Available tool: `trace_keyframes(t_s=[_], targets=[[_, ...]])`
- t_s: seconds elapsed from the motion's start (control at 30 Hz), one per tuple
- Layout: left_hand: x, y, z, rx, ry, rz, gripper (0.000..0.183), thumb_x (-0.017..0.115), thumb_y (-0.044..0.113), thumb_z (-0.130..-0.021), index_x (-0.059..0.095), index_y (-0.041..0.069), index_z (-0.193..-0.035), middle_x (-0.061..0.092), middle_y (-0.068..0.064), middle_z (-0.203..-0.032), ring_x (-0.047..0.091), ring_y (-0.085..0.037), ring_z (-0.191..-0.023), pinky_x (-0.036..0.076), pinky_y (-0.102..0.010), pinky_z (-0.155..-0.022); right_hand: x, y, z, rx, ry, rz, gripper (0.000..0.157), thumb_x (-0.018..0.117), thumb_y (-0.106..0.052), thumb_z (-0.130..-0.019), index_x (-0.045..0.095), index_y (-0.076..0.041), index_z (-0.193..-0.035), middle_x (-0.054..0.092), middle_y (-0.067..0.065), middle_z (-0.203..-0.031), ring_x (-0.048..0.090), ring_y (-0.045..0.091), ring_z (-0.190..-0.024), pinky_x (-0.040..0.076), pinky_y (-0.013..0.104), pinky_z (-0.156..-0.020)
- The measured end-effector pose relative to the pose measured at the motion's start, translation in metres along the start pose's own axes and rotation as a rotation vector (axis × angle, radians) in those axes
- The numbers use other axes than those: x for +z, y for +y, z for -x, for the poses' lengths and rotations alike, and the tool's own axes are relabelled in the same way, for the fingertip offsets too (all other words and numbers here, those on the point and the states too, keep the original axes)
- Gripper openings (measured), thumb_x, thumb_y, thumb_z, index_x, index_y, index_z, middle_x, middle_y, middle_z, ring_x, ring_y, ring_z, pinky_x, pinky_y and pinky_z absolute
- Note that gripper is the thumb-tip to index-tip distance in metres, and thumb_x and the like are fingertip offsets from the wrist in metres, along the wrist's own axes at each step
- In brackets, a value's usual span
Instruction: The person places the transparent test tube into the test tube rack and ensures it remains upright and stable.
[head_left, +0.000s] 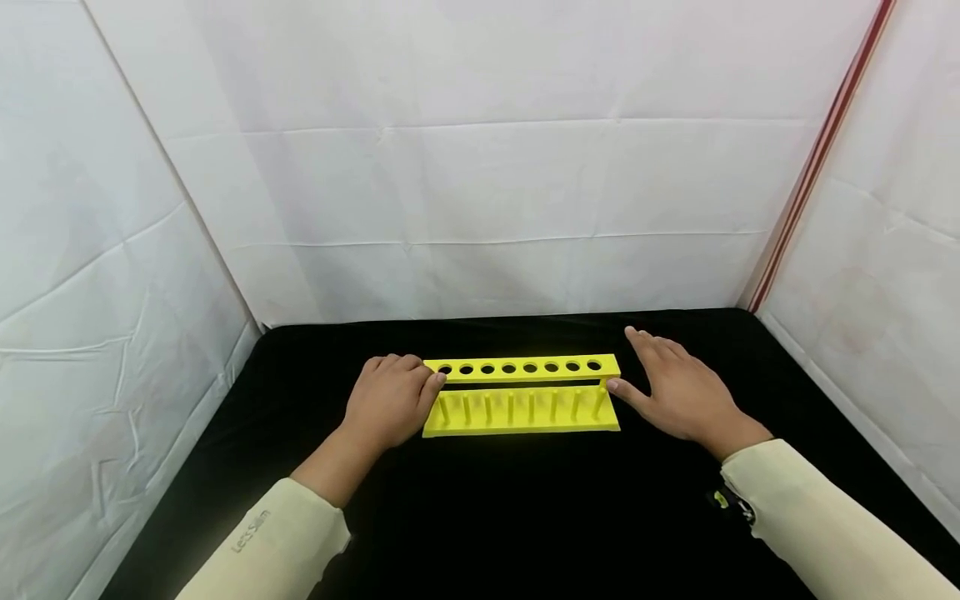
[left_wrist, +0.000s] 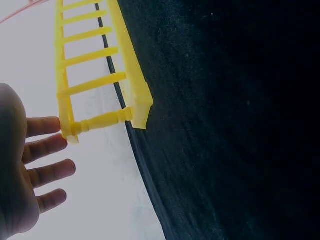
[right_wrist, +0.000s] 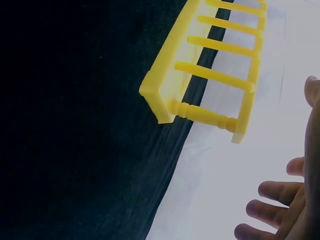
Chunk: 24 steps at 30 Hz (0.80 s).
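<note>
A yellow test tube rack (head_left: 521, 423) stands on the black cloth, its top plate pierced by a row of round holes above a row of upright pegs. My left hand (head_left: 392, 398) is at the rack's left end, thumb over the end of the top plate. In the left wrist view, the fingers of that hand (left_wrist: 15, 180) are fairly straight, with fingertips right at the top plate's end. Beside the right end, my right hand (head_left: 684, 393) has its fingers extended and thumb pointing at the rack. The right wrist view shows this hand (right_wrist: 302, 210) apart from the rack (right_wrist: 172, 45).
Black cloth (head_left: 525, 517) covers the table. White fabric walls (head_left: 495, 183) rise behind it and on both sides, with a red strip (head_left: 821, 158) down the back right corner. A dark wrist device (head_left: 731, 503) hangs under the right sleeve.
</note>
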<state>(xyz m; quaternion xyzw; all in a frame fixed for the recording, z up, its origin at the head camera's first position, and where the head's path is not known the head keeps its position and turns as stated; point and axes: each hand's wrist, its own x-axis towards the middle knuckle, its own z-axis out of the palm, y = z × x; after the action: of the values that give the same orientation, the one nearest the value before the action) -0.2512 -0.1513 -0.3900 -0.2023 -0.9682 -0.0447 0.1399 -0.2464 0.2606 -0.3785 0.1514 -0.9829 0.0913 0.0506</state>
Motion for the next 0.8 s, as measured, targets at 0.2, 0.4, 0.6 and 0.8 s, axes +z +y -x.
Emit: trace_keyframes(t_s=[0.2, 0.4, 0.6, 0.8], targets=[[-0.001, -0.001, 0.002, -0.010, 0.001, 0.022, 0.046, 0.039, 0.043, -0.111, 0.076, 0.016, -0.119, 0.067, -0.005, -0.126, 0.060, -0.029, -0.117, 0.042, -0.053, -0.104, 0.002, 0.003, 0.002, -0.002, -0.006, 0.010, 0.102, 0.027, -0.081, -0.095, 0.017, -0.007, -0.165, 0.026, 0.021, -0.165, 0.027, 0.045, -0.148, 0.032, 0.067, -0.111], [0.001, -0.001, 0.004, -0.009, 0.018, 0.026, 0.045, 0.043, 0.042, -0.110, 0.077, 0.016, -0.120, 0.068, -0.005, -0.124, 0.061, -0.029, -0.115, 0.043, -0.052, -0.103, 0.002, 0.006, 0.007, 0.017, -0.021, 0.009, 0.101, 0.032, -0.080, -0.096, 0.020, -0.006, -0.164, 0.027, 0.020, -0.165, 0.029, 0.045, -0.147, 0.039, 0.068, -0.104], [0.000, 0.000, 0.008, -0.002, 0.027, 0.033, 0.043, 0.046, 0.043, -0.109, 0.077, 0.016, -0.120, 0.068, -0.005, -0.123, 0.062, -0.029, -0.111, 0.045, -0.052, -0.100, 0.001, 0.011, 0.013, 0.033, -0.032, 0.011, 0.104, 0.032, -0.082, -0.094, 0.022, -0.005, -0.164, 0.031, 0.023, -0.162, 0.033, 0.047, -0.144, 0.043, 0.068, -0.098], [0.000, 0.001, 0.010, -0.008, 0.014, 0.039, 0.045, 0.045, 0.045, -0.109, 0.077, 0.017, -0.122, 0.068, -0.004, -0.122, 0.062, -0.027, -0.108, 0.046, -0.051, -0.098, -0.002, 0.017, 0.020, 0.045, -0.049, 0.008, 0.101, 0.039, -0.079, -0.095, 0.027, -0.005, -0.162, 0.038, 0.025, -0.158, 0.039, 0.048, -0.140, 0.049, 0.067, -0.090]])
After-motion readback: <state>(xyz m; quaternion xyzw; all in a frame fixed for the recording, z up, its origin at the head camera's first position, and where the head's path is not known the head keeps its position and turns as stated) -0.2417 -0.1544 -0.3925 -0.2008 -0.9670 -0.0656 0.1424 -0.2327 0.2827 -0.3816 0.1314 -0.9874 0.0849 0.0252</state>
